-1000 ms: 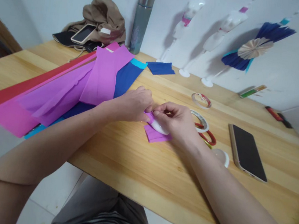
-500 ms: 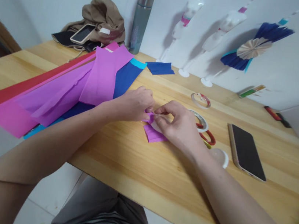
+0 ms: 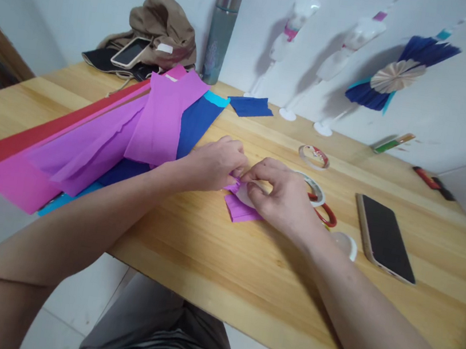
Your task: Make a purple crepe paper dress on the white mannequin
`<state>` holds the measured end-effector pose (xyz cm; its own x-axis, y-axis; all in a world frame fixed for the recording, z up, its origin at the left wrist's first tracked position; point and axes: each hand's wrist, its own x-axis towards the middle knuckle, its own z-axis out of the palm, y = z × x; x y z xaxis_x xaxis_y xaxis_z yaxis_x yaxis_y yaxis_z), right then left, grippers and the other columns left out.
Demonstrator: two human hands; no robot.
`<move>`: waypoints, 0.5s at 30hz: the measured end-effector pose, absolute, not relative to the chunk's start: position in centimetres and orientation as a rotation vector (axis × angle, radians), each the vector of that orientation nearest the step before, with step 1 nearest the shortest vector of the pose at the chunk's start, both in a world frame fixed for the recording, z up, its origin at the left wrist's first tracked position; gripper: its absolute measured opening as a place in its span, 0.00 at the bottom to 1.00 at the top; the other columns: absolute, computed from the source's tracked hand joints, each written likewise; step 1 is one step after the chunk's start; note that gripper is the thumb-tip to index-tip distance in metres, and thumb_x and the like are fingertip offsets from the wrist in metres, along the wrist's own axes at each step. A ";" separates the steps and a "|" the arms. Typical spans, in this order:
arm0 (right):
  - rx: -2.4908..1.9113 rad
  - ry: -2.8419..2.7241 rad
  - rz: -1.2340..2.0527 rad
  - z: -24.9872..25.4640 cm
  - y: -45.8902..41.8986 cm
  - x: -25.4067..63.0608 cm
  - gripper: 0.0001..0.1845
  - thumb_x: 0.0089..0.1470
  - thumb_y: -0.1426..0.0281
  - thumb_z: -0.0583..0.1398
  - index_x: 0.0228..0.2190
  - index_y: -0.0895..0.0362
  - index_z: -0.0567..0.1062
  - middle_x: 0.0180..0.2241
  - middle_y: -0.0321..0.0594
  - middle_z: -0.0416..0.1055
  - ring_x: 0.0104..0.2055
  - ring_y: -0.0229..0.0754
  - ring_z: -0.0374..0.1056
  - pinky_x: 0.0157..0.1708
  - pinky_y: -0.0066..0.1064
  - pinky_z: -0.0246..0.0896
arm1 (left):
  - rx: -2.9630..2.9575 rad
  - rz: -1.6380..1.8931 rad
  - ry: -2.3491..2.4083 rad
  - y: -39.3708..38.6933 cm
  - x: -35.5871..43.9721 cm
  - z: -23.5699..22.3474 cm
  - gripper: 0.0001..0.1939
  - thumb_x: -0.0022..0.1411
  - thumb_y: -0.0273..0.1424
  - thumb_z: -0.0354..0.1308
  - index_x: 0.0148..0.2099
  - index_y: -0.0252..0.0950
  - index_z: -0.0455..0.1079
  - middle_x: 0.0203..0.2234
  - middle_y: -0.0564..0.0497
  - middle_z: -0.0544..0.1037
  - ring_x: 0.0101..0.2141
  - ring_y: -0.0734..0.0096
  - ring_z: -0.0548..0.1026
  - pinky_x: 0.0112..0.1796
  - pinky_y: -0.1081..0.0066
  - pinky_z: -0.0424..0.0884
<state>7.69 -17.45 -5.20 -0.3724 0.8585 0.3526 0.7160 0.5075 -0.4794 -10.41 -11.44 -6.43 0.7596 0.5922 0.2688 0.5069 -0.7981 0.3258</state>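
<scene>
My left hand (image 3: 222, 162) is closed, its thumb and fingers pressing a gathered strip of purple crepe paper (image 3: 233, 184). That strip sits on a smooth white form (image 3: 248, 194), which resembles the small mannequins by the wall. My right hand (image 3: 278, 192) curls over the form's other end, thumb and index finger pinched close to the left fingertips. What lies between those two fingertips is too small to make out. Beneath the form, a folded piece of purple crepe paper (image 3: 240, 210) rests on the wooden table (image 3: 221, 259). Much of the form is hidden by my right hand.
Crepe paper sheets (image 3: 157, 123) pile up on the left. Tape rolls (image 3: 315, 190), red-handled scissors (image 3: 328, 215) and a phone (image 3: 386, 237) lie to the right. Along the wall stand a thermos (image 3: 222, 34), white mannequins (image 3: 296, 19) and one dressed in blue pleated paper (image 3: 425, 57).
My right hand has turned slightly and closed in toward the left one, covering more of the white form. My left hand has shifted slightly right. The table's other things stay put.
</scene>
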 end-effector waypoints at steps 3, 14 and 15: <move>-1.259 -2.217 0.296 -5.2 -17.5 7.7 0.15 0.45 0.83 0.55 0.27 0.56 0.78 0.32 0.43 0.75 0.37 0.47 0.72 0.39 0.38 0.66 | 2.722 0.538 0.876 -11.6 -10.2 -6.5 0.05 0.60 0.25 0.56 0.31 0.34 0.70 0.39 0.45 0.74 0.45 0.62 0.73 0.47 0.62 0.70; -1.376 -2.273 0.224 -4.8 -17.7 7.4 0.12 0.48 0.79 0.57 0.24 0.53 0.78 0.32 0.44 0.76 0.37 0.48 0.71 0.37 0.39 0.66 | 2.730 0.506 0.842 -11.7 -10.1 -6.5 0.06 0.60 0.26 0.54 0.30 0.35 0.70 0.38 0.46 0.76 0.45 0.62 0.73 0.49 0.61 0.70; -1.376 -2.280 0.228 -4.8 -17.7 7.3 0.12 0.48 0.78 0.57 0.24 0.53 0.78 0.32 0.45 0.76 0.37 0.49 0.72 0.37 0.40 0.66 | 2.736 0.509 0.829 -11.7 -10.2 -6.5 0.06 0.60 0.27 0.55 0.30 0.35 0.70 0.38 0.46 0.76 0.45 0.62 0.74 0.49 0.61 0.70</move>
<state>7.34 -17.74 -4.76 -0.3907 0.8696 0.3020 0.7926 0.4846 -0.3700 -10.20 -11.70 -6.55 0.7788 0.5716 0.2583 0.4891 -0.8113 0.3204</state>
